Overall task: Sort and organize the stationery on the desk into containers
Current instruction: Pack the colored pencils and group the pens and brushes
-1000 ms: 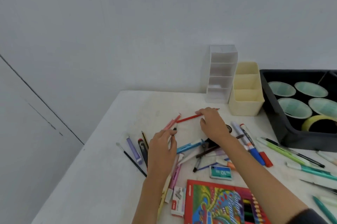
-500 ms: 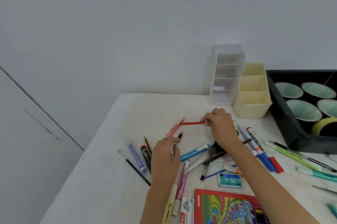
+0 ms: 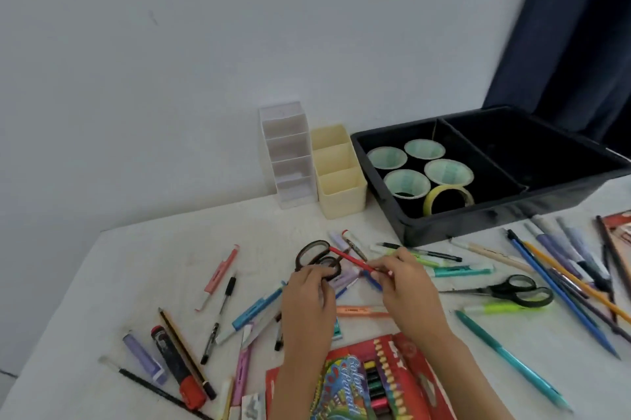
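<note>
My right hand (image 3: 404,277) pinches a red pencil (image 3: 350,258) that slants up to the left above the desk. My left hand (image 3: 307,296) grips the dark-handled scissors (image 3: 312,254) by their handles, just left of the pencil. Pens, markers and pencils lie scattered over the white desk (image 3: 136,266). A clear tiered organizer (image 3: 286,153) and a cream tiered organizer (image 3: 338,173) stand at the back. Beside them sits a black bin (image 3: 495,218) holding several tape rolls (image 3: 406,182).
A red colour pencil box (image 3: 386,382) lies at the front edge under my forearms. Black scissors (image 3: 512,288) and a bundle of long pencils (image 3: 566,279) lie to the right. A dark curtain (image 3: 580,26) hangs at the back right.
The view has swung to the right. My right hand has lifted the red pencil off the desk. My left hand has moved from the pens to the dark-handled scissors and closed on them.
</note>
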`<move>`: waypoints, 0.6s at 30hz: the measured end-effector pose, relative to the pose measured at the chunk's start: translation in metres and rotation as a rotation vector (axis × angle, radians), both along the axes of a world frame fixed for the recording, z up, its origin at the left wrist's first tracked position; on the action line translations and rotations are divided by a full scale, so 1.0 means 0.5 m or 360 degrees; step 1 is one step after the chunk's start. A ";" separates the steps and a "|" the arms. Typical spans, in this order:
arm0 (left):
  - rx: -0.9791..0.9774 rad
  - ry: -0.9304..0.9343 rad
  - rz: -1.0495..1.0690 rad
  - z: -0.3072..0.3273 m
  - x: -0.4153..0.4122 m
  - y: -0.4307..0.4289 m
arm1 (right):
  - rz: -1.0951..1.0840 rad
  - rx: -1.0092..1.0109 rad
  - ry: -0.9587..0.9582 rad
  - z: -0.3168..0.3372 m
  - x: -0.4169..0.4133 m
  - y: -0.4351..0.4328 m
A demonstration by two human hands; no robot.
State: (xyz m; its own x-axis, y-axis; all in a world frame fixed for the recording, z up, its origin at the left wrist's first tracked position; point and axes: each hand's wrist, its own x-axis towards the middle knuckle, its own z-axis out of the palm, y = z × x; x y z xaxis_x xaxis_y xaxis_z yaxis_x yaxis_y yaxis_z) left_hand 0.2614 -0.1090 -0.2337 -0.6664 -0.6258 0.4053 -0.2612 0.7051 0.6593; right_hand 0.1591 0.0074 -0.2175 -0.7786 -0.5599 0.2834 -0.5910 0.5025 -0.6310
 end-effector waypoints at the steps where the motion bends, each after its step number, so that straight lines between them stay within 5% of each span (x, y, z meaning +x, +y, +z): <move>1: -0.0021 -0.0027 -0.0063 -0.001 -0.014 0.011 | -0.0054 0.0017 -0.0014 0.000 -0.010 0.021; 10: -0.0043 -0.0116 -0.0498 0.018 -0.137 0.132 | -0.0531 0.0143 -0.0135 0.012 -0.088 0.229; 18: -0.0215 -0.0119 -0.0922 0.035 -0.259 0.269 | -0.1158 -0.0192 -0.0144 0.003 -0.101 0.378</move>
State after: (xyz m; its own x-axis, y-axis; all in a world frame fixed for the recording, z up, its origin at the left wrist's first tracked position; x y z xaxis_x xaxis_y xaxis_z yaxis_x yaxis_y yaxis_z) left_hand 0.1318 0.0254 -0.2162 -0.9135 -0.0984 0.3947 0.1483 0.8230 0.5484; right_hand 0.1086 0.1963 -0.2160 -0.9641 0.1371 0.2275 -0.0784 0.6715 -0.7368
